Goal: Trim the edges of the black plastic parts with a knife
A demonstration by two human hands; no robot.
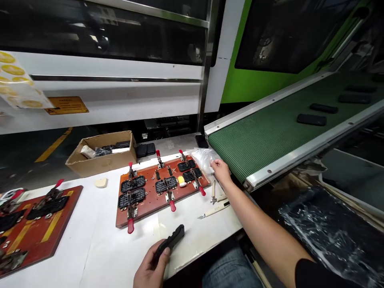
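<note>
My left hand [152, 267] grips a black moulded plastic part [176, 237] between thumb and fingers, above the white table's front edge. Farther right, my right hand [221, 172] reaches out with its fingertips pinched on a clear plastic bag [201, 157] that lies in a stack by the conveyor's end. Between the hands is a reddish-brown fixture board [151, 206] with red-handled toggle clamps and several black parts seated on it. A craft knife [213, 210] and a small metal-headed tool [213, 194] lie below my right hand.
A green conveyor belt [255, 134] slopes up to the right, carrying several black parts [312, 119]. An open cardboard box [99, 164] stands behind the board, near a cream-coloured block [101, 183]. Another clamp board [64, 224] lies at left. Dark plastic sheeting [330, 232] fills the lower right.
</note>
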